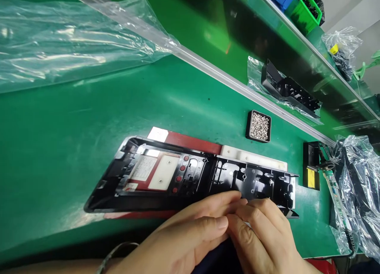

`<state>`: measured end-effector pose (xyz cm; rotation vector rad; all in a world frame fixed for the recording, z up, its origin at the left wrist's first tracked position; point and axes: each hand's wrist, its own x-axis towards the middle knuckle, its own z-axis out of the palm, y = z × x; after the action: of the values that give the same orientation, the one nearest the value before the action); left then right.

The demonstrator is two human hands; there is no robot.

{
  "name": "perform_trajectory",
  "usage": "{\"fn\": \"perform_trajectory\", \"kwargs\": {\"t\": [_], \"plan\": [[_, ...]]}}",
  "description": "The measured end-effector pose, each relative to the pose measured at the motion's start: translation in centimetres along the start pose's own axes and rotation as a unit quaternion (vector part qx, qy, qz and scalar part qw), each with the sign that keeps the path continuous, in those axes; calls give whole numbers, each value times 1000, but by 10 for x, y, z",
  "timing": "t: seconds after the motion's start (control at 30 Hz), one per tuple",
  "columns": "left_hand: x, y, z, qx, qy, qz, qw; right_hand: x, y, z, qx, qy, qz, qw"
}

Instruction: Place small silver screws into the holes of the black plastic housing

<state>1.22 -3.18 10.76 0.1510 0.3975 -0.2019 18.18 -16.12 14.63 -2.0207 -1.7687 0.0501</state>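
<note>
One worktop (59,147): green mat, glossy, running from the near edge to a metal rail (208,70) along its far edge.
Beyond the rail: a darker green belt, with a second rail behind it and a pale wall at the far right corner.
Clear plastic sheet (59,40): large and crumpled, at the worktop's far left corner, overlapping the rail.
Black housing (192,179): long, narrow moulded frame lying flat near the near edge, open side up, with ribs, slots, screw bosses and a window showing a label.
Fixture (192,141): red and white, under the housing, showing along its far side.
Bagged parts (359,187): at the right edge of the worktop.
Black part (289,90): on the belt, lying on a clear bag.
Screw tray (259,126): small, black, full of silver screws, just inside the rail.
Left hand (184,234): fingers curled, thumb and forefinger tips pinched against the right hand's, at the housing's near edge.
Right hand (261,234): fingers bent inward and closed; whether anything sits between the fingertips cannot be told.
</note>
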Motion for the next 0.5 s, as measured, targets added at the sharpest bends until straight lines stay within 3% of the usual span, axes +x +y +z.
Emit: {"fn": "perform_trajectory", "kwargs": {"t": [0.2, 0.37, 0.5], "plan": [[2, -10, -5, 55, 15, 3, 998, -4, 8, 0, -23, 8, 14, 1000], [7, -5, 0, 74, 38, 6, 997, -4, 14, 6, 2, 41, 4, 999], [7, -2, -1, 71, 64, 0, 995, -1, 19, 6, 27, 32, -4, 999]]}}
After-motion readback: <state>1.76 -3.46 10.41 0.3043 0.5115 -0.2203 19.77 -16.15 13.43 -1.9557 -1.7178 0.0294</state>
